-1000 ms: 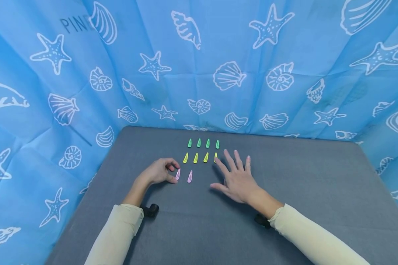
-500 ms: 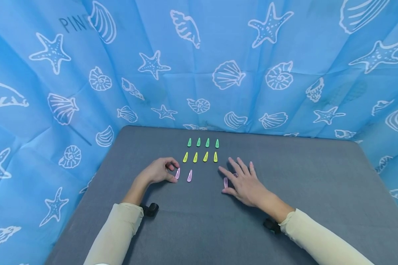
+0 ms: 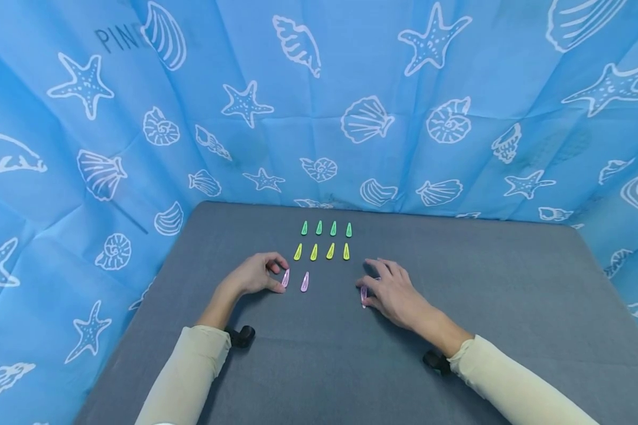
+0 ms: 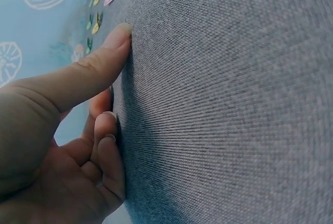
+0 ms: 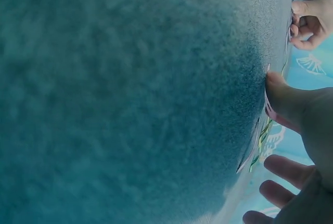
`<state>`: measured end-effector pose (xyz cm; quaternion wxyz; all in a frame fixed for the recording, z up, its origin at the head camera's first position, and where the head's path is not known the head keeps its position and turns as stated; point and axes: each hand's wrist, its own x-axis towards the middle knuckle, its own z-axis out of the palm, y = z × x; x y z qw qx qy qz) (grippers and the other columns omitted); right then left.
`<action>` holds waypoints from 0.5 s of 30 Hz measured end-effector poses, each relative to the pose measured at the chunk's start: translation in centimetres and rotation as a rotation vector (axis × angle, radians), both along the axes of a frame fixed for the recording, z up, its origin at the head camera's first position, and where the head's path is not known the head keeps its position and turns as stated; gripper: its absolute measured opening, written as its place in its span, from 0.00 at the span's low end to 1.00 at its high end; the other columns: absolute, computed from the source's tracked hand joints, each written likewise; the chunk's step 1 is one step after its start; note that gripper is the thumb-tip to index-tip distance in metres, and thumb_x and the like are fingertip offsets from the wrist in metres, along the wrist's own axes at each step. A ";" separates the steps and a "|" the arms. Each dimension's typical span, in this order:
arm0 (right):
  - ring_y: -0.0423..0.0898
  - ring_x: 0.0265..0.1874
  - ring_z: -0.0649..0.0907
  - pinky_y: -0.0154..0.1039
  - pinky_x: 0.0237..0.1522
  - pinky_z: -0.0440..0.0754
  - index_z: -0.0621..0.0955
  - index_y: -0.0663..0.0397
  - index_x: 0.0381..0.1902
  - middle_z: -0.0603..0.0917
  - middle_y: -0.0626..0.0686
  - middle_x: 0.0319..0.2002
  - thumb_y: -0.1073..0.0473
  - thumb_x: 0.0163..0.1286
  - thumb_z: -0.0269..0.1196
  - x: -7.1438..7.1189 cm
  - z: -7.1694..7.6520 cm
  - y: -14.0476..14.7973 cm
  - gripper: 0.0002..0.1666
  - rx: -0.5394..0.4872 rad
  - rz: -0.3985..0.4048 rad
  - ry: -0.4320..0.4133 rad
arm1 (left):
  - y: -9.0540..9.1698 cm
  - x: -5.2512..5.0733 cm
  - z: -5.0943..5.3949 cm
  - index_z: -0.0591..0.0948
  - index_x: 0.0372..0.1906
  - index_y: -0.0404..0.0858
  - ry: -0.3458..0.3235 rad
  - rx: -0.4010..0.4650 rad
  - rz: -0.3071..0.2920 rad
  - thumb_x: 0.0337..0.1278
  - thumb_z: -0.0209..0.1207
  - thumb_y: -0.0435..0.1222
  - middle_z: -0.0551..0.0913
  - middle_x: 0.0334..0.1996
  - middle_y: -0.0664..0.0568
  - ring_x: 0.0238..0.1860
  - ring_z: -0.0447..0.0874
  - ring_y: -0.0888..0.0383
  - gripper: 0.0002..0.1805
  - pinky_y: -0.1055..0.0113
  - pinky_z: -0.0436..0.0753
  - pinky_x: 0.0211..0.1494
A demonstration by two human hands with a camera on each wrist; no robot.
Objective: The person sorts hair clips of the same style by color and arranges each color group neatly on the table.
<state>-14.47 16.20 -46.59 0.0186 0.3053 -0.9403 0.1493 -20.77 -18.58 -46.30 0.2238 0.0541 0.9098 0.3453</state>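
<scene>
Near the left end of the front row, my left hand [image 3: 252, 274] has thumb and forefinger curled at the two ends of a pink snap hair clip [image 3: 285, 278]. In the left wrist view the thumb [image 4: 104, 65] hides that clip. A second pink clip [image 3: 305, 281] lies just to its right. Farther right, my right hand [image 3: 396, 295] pinches another pink clip [image 3: 364, 295] between thumb and forefinger, close to the cloth. One more pink clip [image 5: 250, 148] lies beside that hand in the right wrist view, mostly covered in the head view.
Behind the pink clips stand a row of several yellow clips [image 3: 313, 252] and a row of several green clips [image 3: 319, 228]. They lie on a grey cloth-covered table [image 3: 319, 366]. A blue curtain with shell prints [image 3: 319, 118] hangs behind the table's back edge.
My right hand has drawn back to the right from beside the yellow row, and its spread fingers have curled onto a pink clip. The left hand has stayed in place.
</scene>
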 end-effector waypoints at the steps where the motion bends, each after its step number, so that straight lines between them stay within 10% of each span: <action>1: 0.65 0.67 0.72 0.69 0.64 0.70 0.85 0.45 0.52 0.74 0.64 0.68 0.52 0.65 0.73 0.0 0.0 0.0 0.18 -0.011 0.004 0.009 | 0.0 0.0 0.0 0.83 0.49 0.52 0.003 -0.001 -0.003 0.44 0.80 0.36 0.79 0.43 0.51 0.43 0.75 0.53 0.25 0.59 0.71 0.45; 9: 0.44 0.35 0.70 0.40 0.39 0.65 0.79 0.46 0.31 0.77 0.47 0.35 0.57 0.63 0.74 -0.3 0.5 -0.3 0.12 -0.040 0.094 0.097 | 0.0 -0.1 0.1 0.83 0.50 0.51 0.008 0.000 -0.009 0.44 0.79 0.36 0.79 0.43 0.51 0.43 0.75 0.53 0.25 0.60 0.71 0.45; 15: 0.40 0.30 0.71 0.33 0.34 0.64 0.86 0.51 0.41 0.79 0.46 0.31 0.65 0.65 0.71 -0.2 1.2 -0.7 0.07 -0.037 0.132 0.033 | 0.0 0.0 0.1 0.83 0.49 0.51 0.013 -0.001 -0.010 0.44 0.79 0.36 0.78 0.42 0.51 0.43 0.75 0.53 0.25 0.60 0.71 0.45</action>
